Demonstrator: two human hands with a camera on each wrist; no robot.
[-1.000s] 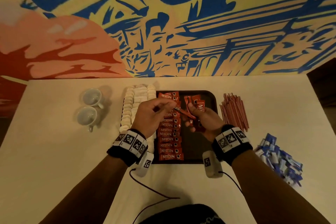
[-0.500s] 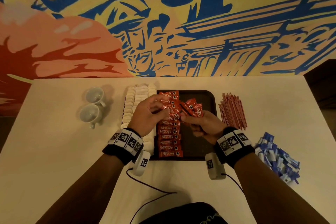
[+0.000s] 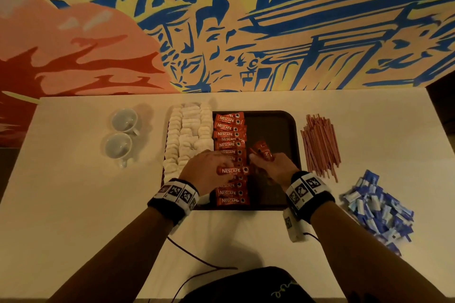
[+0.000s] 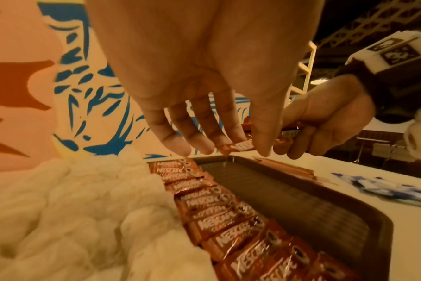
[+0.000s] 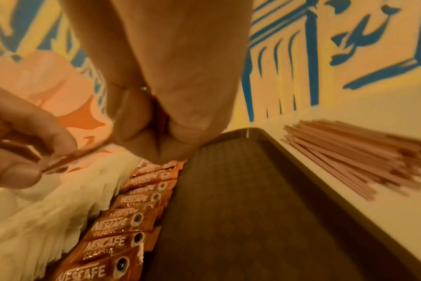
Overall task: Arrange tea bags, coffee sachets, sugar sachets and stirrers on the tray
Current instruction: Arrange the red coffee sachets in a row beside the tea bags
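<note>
Coffee sachet (image 3: 232, 170), light, slick foil at frame centre, pinched by its end in the left hand (image 3: 205, 171), while the right hand (image 3: 273, 167) clutches spare sachets (image 3: 262, 151).

The red coffee sachets (image 3: 230, 155) lined up in my tray read "NESCAFE" in white, with "CLASSIC" beneath; the sachet (image 3: 232, 170) my left hand (image 3: 204, 174) pinches shows "NESCAFE" too; my wristbands carry square black-and-white marker codes.
</note>
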